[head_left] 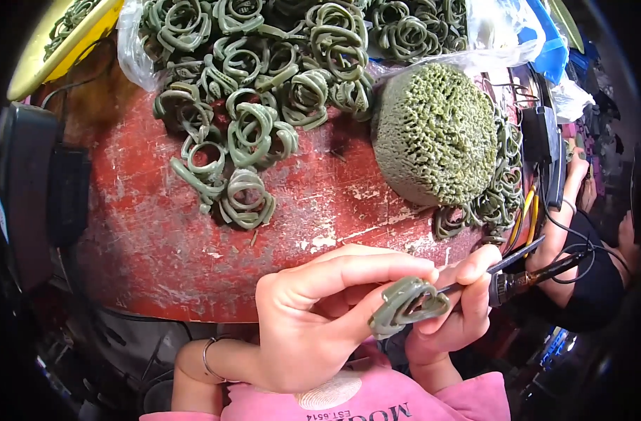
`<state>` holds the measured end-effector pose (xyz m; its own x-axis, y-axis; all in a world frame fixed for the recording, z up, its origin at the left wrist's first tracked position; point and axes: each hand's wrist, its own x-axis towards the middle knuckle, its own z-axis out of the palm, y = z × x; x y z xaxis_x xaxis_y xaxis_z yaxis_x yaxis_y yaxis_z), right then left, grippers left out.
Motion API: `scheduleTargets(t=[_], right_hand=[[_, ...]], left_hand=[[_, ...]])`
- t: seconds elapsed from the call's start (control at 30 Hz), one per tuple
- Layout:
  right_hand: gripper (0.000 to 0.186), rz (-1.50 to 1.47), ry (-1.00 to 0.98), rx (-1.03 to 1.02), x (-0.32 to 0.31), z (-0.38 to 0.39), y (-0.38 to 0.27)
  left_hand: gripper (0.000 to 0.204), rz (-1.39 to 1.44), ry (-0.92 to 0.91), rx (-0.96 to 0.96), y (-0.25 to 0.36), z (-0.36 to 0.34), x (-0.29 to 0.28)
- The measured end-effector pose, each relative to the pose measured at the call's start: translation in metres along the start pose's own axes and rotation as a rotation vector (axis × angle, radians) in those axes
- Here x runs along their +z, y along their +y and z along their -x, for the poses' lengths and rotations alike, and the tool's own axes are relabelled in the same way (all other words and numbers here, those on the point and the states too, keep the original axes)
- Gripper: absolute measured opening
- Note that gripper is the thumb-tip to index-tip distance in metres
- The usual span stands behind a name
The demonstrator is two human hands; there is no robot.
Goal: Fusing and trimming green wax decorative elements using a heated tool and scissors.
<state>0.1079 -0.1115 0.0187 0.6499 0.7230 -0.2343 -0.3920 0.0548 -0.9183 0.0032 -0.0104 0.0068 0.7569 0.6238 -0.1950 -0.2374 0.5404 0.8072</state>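
Note:
My left hand (303,316) holds a small looped green piece (408,305), like moulded wax rings, between thumb and fingers. My right hand (461,316) grips a slim dark tool (517,254) beside that piece; its working end is hidden. Just right of that hand is a black-handled tool with a metal shaft (520,284); I cannot tell whether my fingers touch it. Clusters of similar green rings (247,196) lie on the scuffed red tabletop (159,259) above my hands, with a round, crumbly-topped green block (436,133) at their right.
A yellow tray (82,49) is at top left, clear plastic bags (135,45) and a blue container (545,49) along the back. Black devices (71,196) with cables stand at both sides. At right, another person's bare arm (562,238) and dark-clothed lap (594,288) show.

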Motion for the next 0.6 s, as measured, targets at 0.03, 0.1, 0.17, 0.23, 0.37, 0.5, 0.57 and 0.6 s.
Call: scheduleTargets(t=[0.03, 0.1, 0.17, 0.23, 0.37, 0.5, 0.57, 0.6], right_hand=[[0.028, 0.001, -0.004, -0.010, 0.000, 0.000, 0.001], [0.028, 0.002, -0.008, -0.019, 0.000, 0.000, 0.003], [0.027, -0.021, 0.011, -0.029, 0.001, 0.001, 0.004], [0.027, -0.018, 0.017, -0.020, 0.000, 0.002, 0.004], [0.028, 0.039, 0.046, -0.012, 0.001, 0.003, 0.002], [0.029, 0.059, 0.062, -0.031, 0.003, 0.003, 0.001], [0.028, 0.109, 0.055, -0.004, 0.003, 0.003, -0.002], [0.028, 0.106, 0.054, -0.007, 0.003, 0.003, -0.002]], left_hand=[[0.020, 0.001, 0.001, 0.000, 0.000, 0.000, 0.000], [0.020, -0.002, 0.003, -0.009, 0.002, 0.000, 0.000], [0.021, -0.004, 0.002, -0.001, 0.002, 0.000, 0.000], [0.021, -0.005, -0.003, 0.007, 0.001, 0.000, -0.001], [0.021, -0.069, -0.044, -0.005, 0.003, 0.000, -0.002], [0.024, 0.072, -0.014, -0.127, 0.010, 0.002, 0.003], [0.026, 0.192, -0.005, -0.109, 0.012, 0.003, 0.004], [0.028, 0.313, 0.008, -0.092, 0.012, 0.004, 0.005]])
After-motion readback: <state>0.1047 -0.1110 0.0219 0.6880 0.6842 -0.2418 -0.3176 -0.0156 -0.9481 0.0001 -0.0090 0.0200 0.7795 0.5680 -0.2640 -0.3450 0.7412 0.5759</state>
